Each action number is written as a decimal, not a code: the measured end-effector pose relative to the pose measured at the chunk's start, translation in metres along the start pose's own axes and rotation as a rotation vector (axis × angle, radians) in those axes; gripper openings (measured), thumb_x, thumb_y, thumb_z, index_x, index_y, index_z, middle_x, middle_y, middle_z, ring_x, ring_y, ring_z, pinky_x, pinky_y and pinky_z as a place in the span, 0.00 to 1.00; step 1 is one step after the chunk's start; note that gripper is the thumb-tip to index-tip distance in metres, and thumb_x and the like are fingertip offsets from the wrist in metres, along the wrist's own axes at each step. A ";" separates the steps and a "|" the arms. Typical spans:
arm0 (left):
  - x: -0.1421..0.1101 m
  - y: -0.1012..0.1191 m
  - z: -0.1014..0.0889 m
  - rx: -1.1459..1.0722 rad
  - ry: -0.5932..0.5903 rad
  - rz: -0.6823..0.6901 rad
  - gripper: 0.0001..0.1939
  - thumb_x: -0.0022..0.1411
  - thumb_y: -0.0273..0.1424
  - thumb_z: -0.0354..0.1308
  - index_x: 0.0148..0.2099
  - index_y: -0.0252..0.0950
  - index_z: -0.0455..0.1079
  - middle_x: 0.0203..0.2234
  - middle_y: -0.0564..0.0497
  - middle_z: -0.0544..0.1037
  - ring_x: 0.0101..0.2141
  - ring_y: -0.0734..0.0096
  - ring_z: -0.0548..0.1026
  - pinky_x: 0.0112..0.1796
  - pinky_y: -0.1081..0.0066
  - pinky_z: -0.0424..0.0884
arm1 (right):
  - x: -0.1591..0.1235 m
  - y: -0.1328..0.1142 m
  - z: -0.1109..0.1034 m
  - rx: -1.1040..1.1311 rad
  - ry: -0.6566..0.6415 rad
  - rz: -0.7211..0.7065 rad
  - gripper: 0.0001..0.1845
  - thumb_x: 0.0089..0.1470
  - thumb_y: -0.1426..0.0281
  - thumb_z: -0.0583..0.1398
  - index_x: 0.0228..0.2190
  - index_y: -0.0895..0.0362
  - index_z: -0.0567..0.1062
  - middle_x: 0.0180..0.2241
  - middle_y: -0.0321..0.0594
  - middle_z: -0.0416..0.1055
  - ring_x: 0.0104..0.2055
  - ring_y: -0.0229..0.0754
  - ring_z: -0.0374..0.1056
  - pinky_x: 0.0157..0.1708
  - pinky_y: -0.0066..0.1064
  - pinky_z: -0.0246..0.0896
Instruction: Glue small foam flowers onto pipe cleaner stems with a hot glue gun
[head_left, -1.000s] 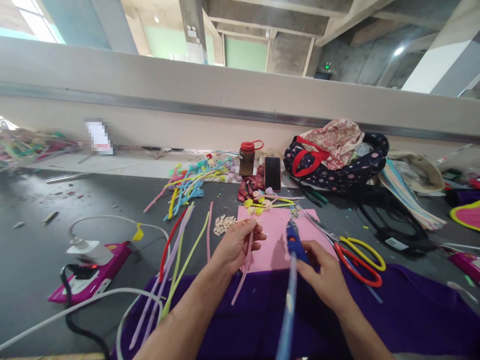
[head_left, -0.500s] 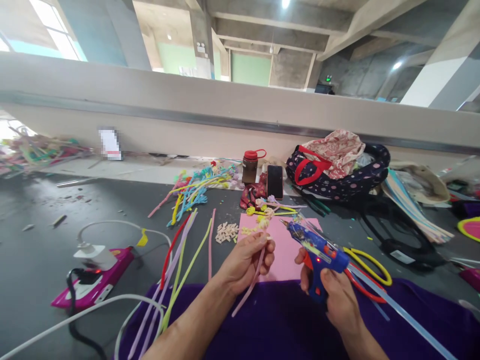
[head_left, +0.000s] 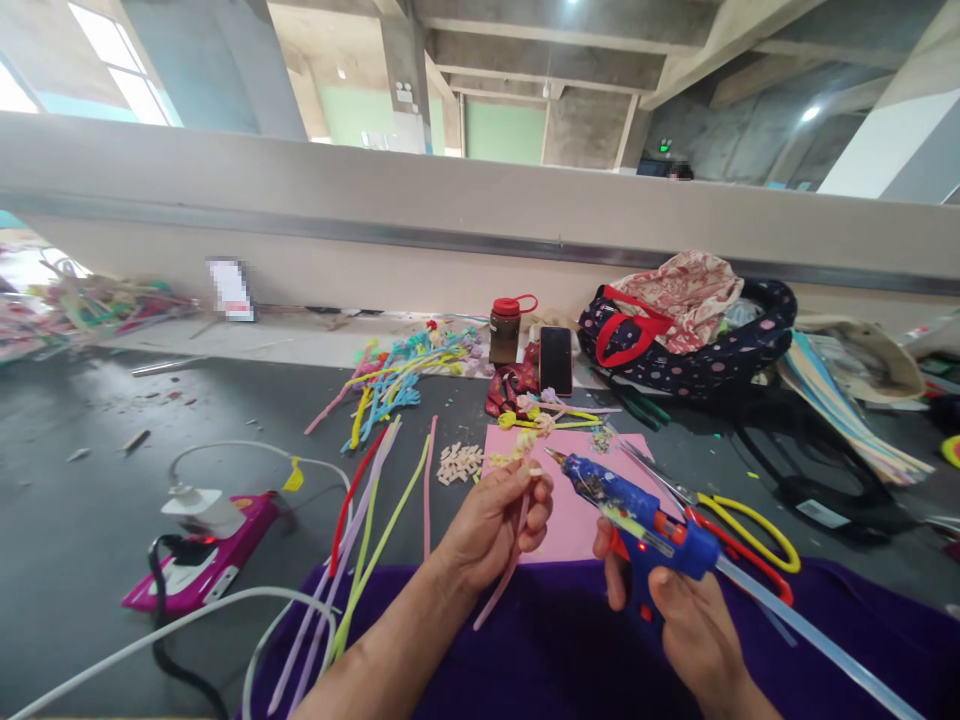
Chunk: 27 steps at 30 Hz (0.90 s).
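Note:
My left hand (head_left: 506, 515) pinches a pink pipe cleaner (head_left: 501, 590), whose tail hangs down below the fingers. A small pale piece shows at the fingertips; its kind is too small to tell. In my right hand (head_left: 679, 610) is a blue hot glue gun (head_left: 619, 490), its nozzle pointing left, close to the left fingertips but apart from them. A clear glue stick (head_left: 810, 630) sticks out of the gun's back. Beneath both hands lies a pink sheet (head_left: 577, 530). Small pale pieces (head_left: 459, 463) lie heaped left of it.
Scissors (head_left: 750, 525) with yellow and red handles lie by the gun. Loose pipe cleaners (head_left: 379, 520) and a pink power strip (head_left: 214, 560) with cables are on the left. Behind stand a bottle (head_left: 505, 335), a phone (head_left: 556, 360) and a dotted bag (head_left: 682, 350).
The glue gun has moved left, bringing its nozzle nearer to my left fingertips. My left hand keeps its pinch on the pipe cleaner. The whole view has shifted slightly.

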<state>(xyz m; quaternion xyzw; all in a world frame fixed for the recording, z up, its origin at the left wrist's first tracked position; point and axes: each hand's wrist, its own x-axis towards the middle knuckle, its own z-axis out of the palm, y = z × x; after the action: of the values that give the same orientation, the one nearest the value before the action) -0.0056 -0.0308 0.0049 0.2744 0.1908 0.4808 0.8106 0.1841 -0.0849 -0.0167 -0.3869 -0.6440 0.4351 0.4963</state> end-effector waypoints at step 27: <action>0.002 -0.003 -0.004 0.017 -0.070 0.011 0.07 0.59 0.31 0.53 0.31 0.31 0.63 0.22 0.54 0.66 0.15 0.84 0.63 0.12 0.82 0.59 | -0.001 0.011 0.003 0.006 0.030 0.006 0.19 0.57 0.58 0.49 0.26 0.58 0.71 0.22 0.39 0.66 0.25 0.41 0.62 0.31 0.36 0.57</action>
<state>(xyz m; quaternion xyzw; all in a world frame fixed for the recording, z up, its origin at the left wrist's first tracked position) -0.0050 -0.0295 -0.0006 0.2991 0.1648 0.4736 0.8119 0.1819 -0.0831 -0.0273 -0.3938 -0.6340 0.4326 0.5058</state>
